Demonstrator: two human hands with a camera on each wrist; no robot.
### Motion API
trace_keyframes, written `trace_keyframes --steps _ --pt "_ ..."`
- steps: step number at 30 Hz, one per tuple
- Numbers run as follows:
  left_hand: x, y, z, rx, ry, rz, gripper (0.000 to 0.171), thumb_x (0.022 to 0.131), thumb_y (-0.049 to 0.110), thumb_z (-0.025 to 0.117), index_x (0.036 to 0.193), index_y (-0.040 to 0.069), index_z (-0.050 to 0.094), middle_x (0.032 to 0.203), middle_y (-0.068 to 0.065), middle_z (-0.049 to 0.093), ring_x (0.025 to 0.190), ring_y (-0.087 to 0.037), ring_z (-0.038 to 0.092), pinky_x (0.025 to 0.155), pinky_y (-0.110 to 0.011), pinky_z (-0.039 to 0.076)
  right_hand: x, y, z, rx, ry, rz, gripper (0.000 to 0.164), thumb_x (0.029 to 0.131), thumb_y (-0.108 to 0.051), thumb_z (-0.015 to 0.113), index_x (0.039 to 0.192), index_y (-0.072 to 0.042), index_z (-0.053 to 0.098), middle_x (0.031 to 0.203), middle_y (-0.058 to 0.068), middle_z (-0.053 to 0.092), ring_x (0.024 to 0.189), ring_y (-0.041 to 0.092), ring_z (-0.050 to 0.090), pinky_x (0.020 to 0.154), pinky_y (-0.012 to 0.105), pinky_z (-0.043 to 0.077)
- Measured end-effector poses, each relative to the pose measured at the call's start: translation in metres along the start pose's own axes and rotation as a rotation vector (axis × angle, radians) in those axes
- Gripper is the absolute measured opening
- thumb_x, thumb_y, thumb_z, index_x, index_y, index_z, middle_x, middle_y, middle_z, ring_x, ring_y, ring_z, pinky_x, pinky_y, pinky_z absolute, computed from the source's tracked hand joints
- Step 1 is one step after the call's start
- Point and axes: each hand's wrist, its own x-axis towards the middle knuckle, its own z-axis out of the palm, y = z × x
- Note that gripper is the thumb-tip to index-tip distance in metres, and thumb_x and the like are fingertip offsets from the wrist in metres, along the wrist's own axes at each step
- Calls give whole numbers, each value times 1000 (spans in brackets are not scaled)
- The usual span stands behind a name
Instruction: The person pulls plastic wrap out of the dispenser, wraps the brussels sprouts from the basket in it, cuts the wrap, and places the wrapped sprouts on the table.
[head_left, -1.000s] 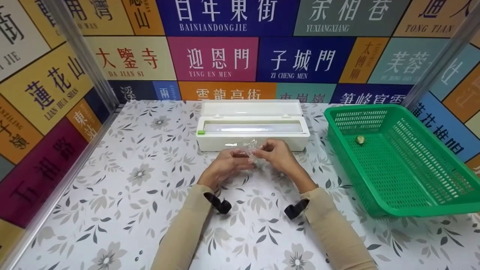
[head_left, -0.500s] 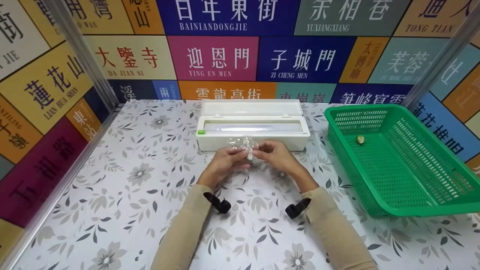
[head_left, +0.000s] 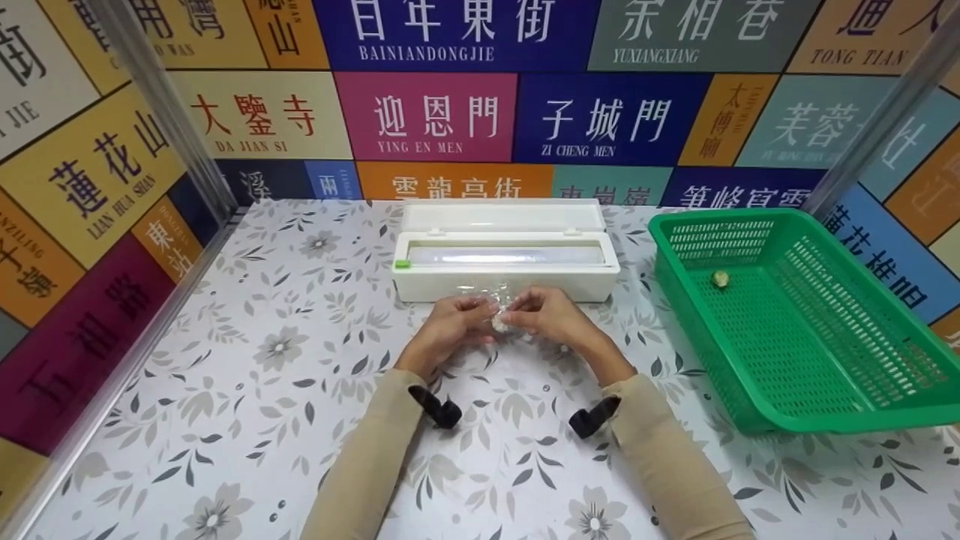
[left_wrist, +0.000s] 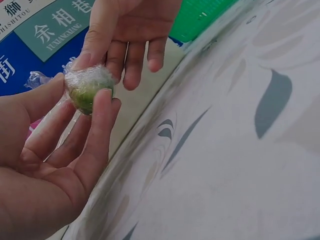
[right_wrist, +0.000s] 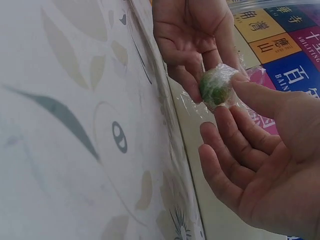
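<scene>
A small round green fruit (left_wrist: 85, 100), seen in both wrist views, is wrapped in clear cling film (head_left: 495, 291). Loose film sticks out past the fingers on the far side. My left hand (head_left: 448, 324) pinches the fruit between thumb and fingers. From the other side my right hand (head_left: 553, 315) holds it too, thumb on the film and index finger under the fruit, other fingers loosely spread in the right wrist view. Just behind both hands stands a white cling film dispenser (head_left: 431, 286), its lid (head_left: 502, 217) raised and a film roll (head_left: 487, 257) inside.
A green plastic basket (head_left: 720, 375) stands to the right, with a small round pale-greenish item (head_left: 720, 279) near its back left corner. A green slider (head_left: 403, 264) sits at the dispenser's left end. Patterned cloth (head_left: 225, 435) covers the table; panels of lettering rise behind.
Both hands stay in front of the dispenser around the wrapped fruit. Their fingers have shifted slightly, and the loose film above them is gathered differently.
</scene>
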Motion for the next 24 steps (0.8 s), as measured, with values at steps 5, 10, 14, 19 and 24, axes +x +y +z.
trace_keyframes --steps 5,10,14,19,24 --pt "-2 -1 2 45 -10 -21 35 94 12 69 125 -1 63 95 -3 71 72 -13 67 61 -22 60 -1 0 -2 31 -55 98 37 88 -19 78 114 2 63 100 10 69 75 18 65 64 29 60" --pt "-2 -2 4 44 -5 -13 43 91 5 68 133 3 59 106 -8 74 70 -13 68 56 -21 57 -1 1 -4 37 -84 194 48 87 -23 79 124 1 63 111 16 72 82 18 71 68 28 61" --pt "0 -2 4 3 14 -36 48 89 0 70 135 3 57 98 -9 75 63 -13 67 50 -21 55 -1 0 -4 11 -100 118 43 87 -20 78 124 -1 66 119 18 70 85 19 71 76 32 62" --pt "-1 -1 4 -52 45 -100 42 90 4 71 130 0 61 87 -4 74 64 -12 67 53 -18 54 -1 1 -3 58 -74 14 41 85 -13 79 122 0 67 119 21 70 89 14 70 83 31 61" --pt "-1 2 3 -88 37 -141 32 92 7 70 121 -4 64 90 -4 71 75 -12 66 62 -17 56 -1 1 -3 139 -47 32 38 82 -9 80 117 0 68 113 17 72 92 14 68 85 30 60"
